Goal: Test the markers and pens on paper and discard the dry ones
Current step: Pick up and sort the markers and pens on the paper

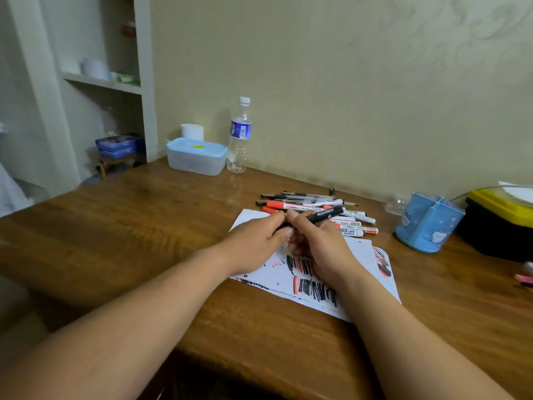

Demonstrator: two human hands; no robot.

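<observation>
A black marker (324,214) lies slanted across both hands over the white paper (366,264), which carries many black and red scribbles. My right hand (320,243) grips the marker's barrel. My left hand (259,235) holds its left end with curled fingers; that end is hidden between the two hands. Behind the hands lies a pile of markers and pens (305,202), red-capped markers and thin dark pens among them.
A blue pen holder (427,226) stands right of the pile, beside a yellow and black box (496,215). A clear water bottle (240,137) and a blue-lidded plastic container (196,157) stand at the back. Shelves fill the left wall. A pink item (523,280) lies at the right edge.
</observation>
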